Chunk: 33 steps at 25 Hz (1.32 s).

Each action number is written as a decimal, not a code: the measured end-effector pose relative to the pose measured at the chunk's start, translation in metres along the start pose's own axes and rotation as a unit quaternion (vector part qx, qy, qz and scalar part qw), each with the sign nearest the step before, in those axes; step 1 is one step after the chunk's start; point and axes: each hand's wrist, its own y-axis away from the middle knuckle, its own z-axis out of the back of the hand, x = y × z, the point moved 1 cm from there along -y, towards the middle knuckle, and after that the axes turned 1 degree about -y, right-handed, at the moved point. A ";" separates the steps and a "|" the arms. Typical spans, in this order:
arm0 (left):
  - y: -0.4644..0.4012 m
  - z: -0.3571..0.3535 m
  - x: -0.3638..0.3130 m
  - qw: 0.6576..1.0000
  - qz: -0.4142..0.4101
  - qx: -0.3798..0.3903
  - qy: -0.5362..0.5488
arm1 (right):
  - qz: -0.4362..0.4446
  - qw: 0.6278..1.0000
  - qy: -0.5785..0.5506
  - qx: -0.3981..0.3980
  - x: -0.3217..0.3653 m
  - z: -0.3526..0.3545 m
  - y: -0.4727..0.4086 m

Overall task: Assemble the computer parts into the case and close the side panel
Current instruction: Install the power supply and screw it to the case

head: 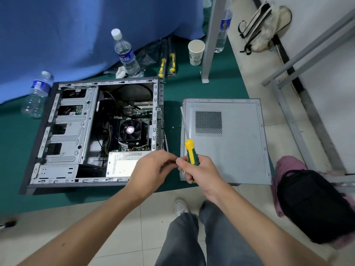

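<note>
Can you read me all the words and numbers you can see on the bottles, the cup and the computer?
Nothing reads clearly enough to quote.
Upright water bottle: blue label with white characters, too blurred.
Lying bottle: blue label, unreadable.
Bottle behind the metal post: blue label with a yellow emblem, no readable text.
Paper cup: faint print, too small.
Fan in the computer case: round sticker, unreadable.

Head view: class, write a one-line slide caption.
Right hand grips a screwdriver between the open computer case and its detached side panel.
</note>
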 end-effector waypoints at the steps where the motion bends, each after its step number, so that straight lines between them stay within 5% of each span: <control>1: -0.001 -0.001 -0.003 1.000 -0.008 0.004 0.004 | 0.002 1.000 0.000 0.006 0.000 0.003 0.001; 5: -0.003 0.002 -0.009 0.989 0.073 -0.010 0.129 | 0.084 0.989 0.112 -0.035 0.008 0.030 0.006; 10: -0.001 0.016 -0.005 0.958 0.147 -0.007 0.246 | 0.244 0.853 0.449 -0.104 0.013 0.089 0.019; 14: 0.002 0.017 -0.011 0.957 0.141 0.001 0.254 | 0.275 0.803 0.517 -0.110 0.014 0.100 0.022; 20: 0.001 0.018 -0.012 0.962 0.133 0.003 0.238 | 0.292 0.792 0.521 -0.127 0.008 0.107 0.025; 28: -0.008 0.018 -0.012 0.990 0.091 0.031 0.100 | 0.328 0.731 0.584 -0.133 0.010 0.117 0.023; 33: -0.047 0.027 -0.014 0.984 -0.003 0.154 -0.086 | 0.381 0.652 0.634 -0.168 0.019 0.124 0.015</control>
